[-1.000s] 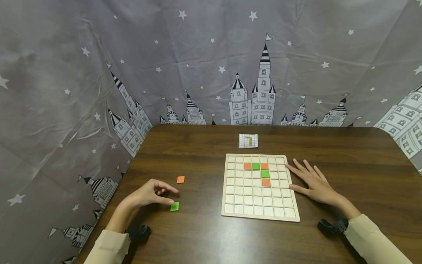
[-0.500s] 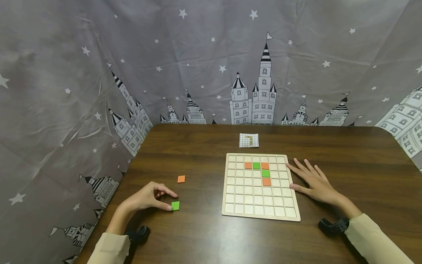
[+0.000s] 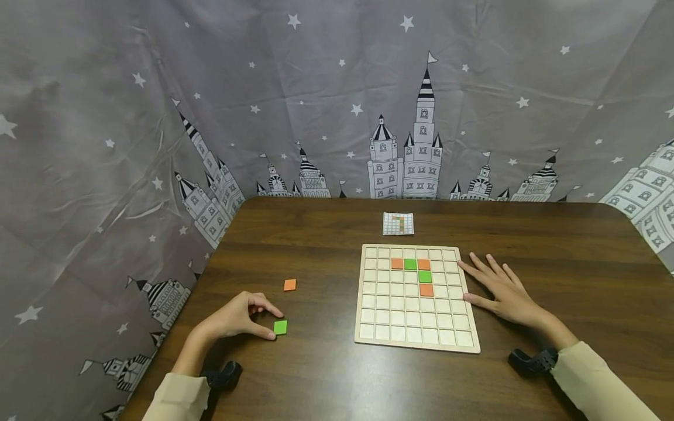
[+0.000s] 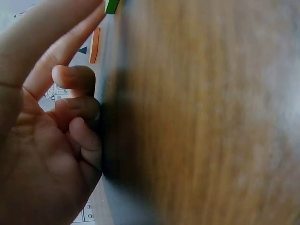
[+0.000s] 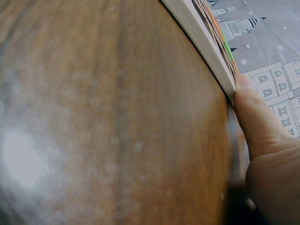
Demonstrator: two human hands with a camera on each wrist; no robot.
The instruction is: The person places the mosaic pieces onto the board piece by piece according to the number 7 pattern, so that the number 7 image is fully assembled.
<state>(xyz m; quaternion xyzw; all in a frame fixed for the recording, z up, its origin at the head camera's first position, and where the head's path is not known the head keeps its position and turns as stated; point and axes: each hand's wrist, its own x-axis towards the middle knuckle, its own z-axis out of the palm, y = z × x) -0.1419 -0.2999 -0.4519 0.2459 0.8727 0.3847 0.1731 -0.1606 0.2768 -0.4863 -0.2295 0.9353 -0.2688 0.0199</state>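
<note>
In the head view my left hand (image 3: 237, 313) is at a small green square tile (image 3: 280, 327) on the table, pinching it with thumb and index fingertip at its edges. The left wrist view shows the green tile (image 4: 111, 6) at the fingertips, with the other fingers curled toward the palm. A little farther back lies an orange tile (image 3: 290, 285). My right hand (image 3: 508, 295) lies with fingers spread at the right edge of a pale wooden grid board (image 3: 363, 292), its thumb (image 5: 255, 110) touching the rim. Orange and green tiles sit in several of the board's squares.
A small printed card (image 3: 398, 224) with a coloured grid pattern lies behind the board. All of it is on a dark brown wooden table (image 3: 316, 374). A grey curtain (image 3: 295, 117) with castles and stars hangs behind the table and along its left side.
My left thumb has drawn back from over the green tile to its near left corner, and the index finger has come down to its far edge. The right hand and board have stayed put.
</note>
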